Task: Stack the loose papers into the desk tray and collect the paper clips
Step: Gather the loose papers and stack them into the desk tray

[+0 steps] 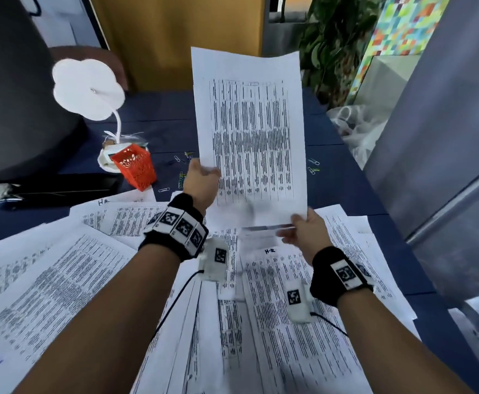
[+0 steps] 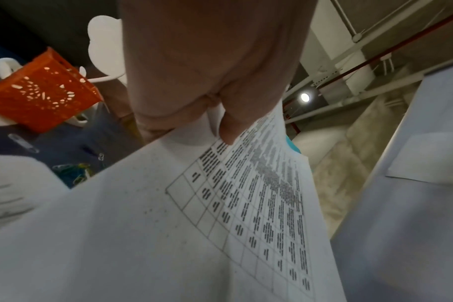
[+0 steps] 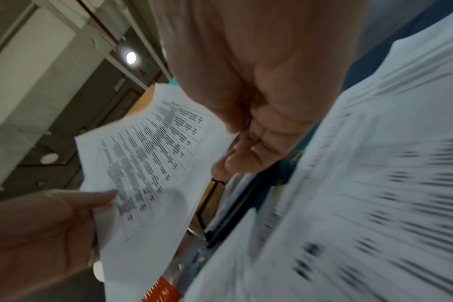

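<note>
Two hands share one printed sheet [image 1: 249,132], raised upright above the spread of loose papers [image 1: 62,280] covering the near part of the blue desk [image 1: 161,118]. My left hand [image 1: 201,177] pinches the sheet's left edge, thumb on the printed face and fingers behind it. My right hand [image 1: 306,231] grips the lower right corner, and a few more sheet edges seem to hang under it, though blur keeps me from counting them.

Taking the orange pen holder [image 1: 136,166] as my mark: the held sheet stands to its right, some paper clips [image 1: 181,172] lie between the holder and my left hand, and a few more clips [image 1: 313,166] sit beyond the sheet's far edge. A white flower-shaped lamp [image 1: 87,89] rises behind the holder. What may be the desk tray, a dark flat shape [image 1: 62,186], lies left of the holder; I cannot confirm it.

I judge this step as gathering sheets. To do it well, I would keep both pinches light but firm, tap the bottom edges square on the desk, and carry the bundle low so nothing sweeps the clips off.
</note>
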{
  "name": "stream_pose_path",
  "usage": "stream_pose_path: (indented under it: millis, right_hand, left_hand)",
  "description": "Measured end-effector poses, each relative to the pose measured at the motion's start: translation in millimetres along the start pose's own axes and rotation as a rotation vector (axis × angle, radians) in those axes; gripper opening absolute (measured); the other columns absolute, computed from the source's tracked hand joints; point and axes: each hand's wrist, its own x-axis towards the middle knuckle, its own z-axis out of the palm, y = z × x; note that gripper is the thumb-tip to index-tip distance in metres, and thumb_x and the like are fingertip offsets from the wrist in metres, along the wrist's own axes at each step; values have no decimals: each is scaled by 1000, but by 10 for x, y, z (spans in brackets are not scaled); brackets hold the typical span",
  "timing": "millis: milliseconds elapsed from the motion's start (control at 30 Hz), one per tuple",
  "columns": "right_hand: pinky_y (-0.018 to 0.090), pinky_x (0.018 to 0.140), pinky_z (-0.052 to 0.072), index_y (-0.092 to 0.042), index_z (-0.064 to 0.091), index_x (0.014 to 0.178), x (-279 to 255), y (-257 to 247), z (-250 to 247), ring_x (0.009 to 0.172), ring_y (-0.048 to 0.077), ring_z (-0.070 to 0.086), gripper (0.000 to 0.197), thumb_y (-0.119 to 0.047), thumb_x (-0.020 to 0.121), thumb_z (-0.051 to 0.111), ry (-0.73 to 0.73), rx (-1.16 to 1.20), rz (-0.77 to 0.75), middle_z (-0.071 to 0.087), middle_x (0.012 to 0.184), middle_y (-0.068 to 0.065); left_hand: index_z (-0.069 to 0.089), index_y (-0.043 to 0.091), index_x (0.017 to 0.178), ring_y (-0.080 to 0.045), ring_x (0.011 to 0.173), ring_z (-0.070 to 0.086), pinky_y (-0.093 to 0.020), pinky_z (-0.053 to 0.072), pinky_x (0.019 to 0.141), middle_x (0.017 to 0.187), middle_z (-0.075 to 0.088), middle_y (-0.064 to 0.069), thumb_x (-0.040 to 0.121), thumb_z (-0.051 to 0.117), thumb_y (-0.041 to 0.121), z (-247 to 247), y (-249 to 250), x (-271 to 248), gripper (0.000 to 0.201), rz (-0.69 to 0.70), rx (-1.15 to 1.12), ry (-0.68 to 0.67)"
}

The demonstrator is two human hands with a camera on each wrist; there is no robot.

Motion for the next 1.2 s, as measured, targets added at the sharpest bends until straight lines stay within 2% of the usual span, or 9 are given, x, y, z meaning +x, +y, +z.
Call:
stream_pose_path:
  millis: [100, 167, 300, 500, 667, 833, 967, 1067, 1200]
  right_hand:
    - [32, 48, 53, -7, 45, 102, 160, -175, 142, 42, 15, 58, 16, 2, 97, 34, 32, 112, -36, 60, 73, 15]
    - [25, 42, 49, -8, 47, 108, 270, -293, 224, 40, 13, 58, 20, 2, 97, 33, 46, 148, -59, 59, 74, 14]
    - [19, 39, 45, -11, 45, 91, 476, -519, 343, 40, 10, 60, 19, 2, 98, 33, 61, 196, -64, 59, 75, 14]
    - [20, 41, 45, -15, 44, 83, 819, -750, 494, 38, 10, 58, 29, 6, 95, 28, 96, 280, -28, 56, 73, 12]
    - [21, 40, 46, 3, 39, 127, 1048, -915, 628, 42, 13, 60, 35, 8, 94, 28, 128, 318, -18, 59, 68, 17]
    - [21, 41, 47, 1, 28, 141, 1236, -1067, 756, 41, 15, 60, 46, 4, 95, 31, 156, 299, -38, 63, 47, 11]
    - [25, 44, 50, -3, 24, 145, 1324, -1124, 781, 45, 19, 62, 51, 4, 95, 33, 215, 268, -41, 61, 63, 17]
    - [27, 46, 53, 0, 33, 139, 1373, -1101, 769, 48, 20, 65, 46, 1, 94, 45, 237, 254, -69, 59, 73, 18]
    - [26, 52, 55, 3, 54, 104, 1358, -1050, 745, 58, 19, 67, 12, -3, 93, 54, 219, 243, -103, 62, 83, 20]
  left_hand:
    - [37, 9, 113, -14, 68, 47, -18, 42, 49, 77, 45, 2, 90, 48, 4, -27, 27, 115, 26, 25, 117, -36]
    - [38, 14, 116, -16, 76, 51, -18, 47, 62, 84, 52, 1, 87, 48, 0, -57, 39, 146, 33, 34, 186, -25]
    - [29, 14, 141, -21, 91, 58, -31, 50, 79, 102, 56, 0, 90, 52, 9, -115, -21, 219, 56, 37, 196, 2]
    - [32, 11, 140, -31, 113, 56, -32, 43, 89, 126, 57, -12, 86, 62, 15, -139, -426, 284, 62, -27, 473, -98]
    - [38, 12, 138, -32, 114, 55, -37, 47, 96, 130, 52, -15, 82, 67, 31, -132, -755, 335, 66, -188, 884, -363]
    - [41, 20, 137, -29, 116, 53, -42, 48, 98, 132, 49, -10, 64, 80, 39, -56, -972, 373, 85, -235, 1106, -519]
    - [40, 25, 136, -31, 123, 44, -48, 44, 101, 134, 43, -6, 60, 80, 41, -8, -1082, 390, 88, -214, 1169, -479]
    - [38, 23, 137, -31, 124, 43, -48, 43, 101, 134, 43, -7, 61, 81, 43, -9, -1098, 403, 89, -212, 1189, -472]
    - [39, 24, 135, -31, 123, 44, -49, 43, 101, 133, 44, -7, 60, 81, 42, -3, -1069, 382, 88, -213, 1176, -464]
